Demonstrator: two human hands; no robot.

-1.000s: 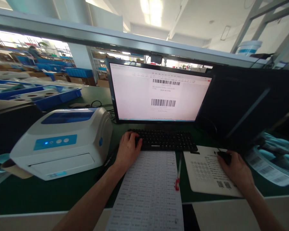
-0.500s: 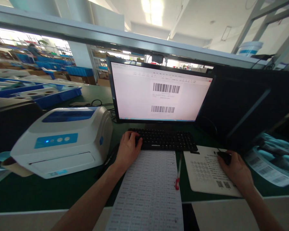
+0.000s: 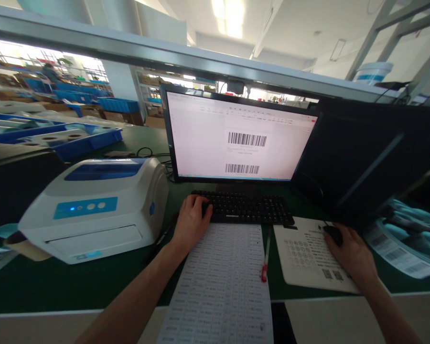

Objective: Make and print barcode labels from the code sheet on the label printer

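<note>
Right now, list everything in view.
label printer: 1, white, left
monitor: 1, black, centre
keyboard: 1, black, below monitor
printed sheet: 1, white, front
pen: 1, red-clear, sheet's edge
mouse: 1, black, right
mouse pad: 1, white, right
label rolls: several, teal, right
trays: count unclear, blue, left
bins: several, blue, background
bucket: 1, white, upper right
shelf: 1, grey, overhead
bench: 1, green, beneath
left hand: 1, bare, at keyboard's left
right hand: 1, bare, on mouse

White tub [image 3: 373, 72] on overhead shelf [image 3: 200, 59]
</note>
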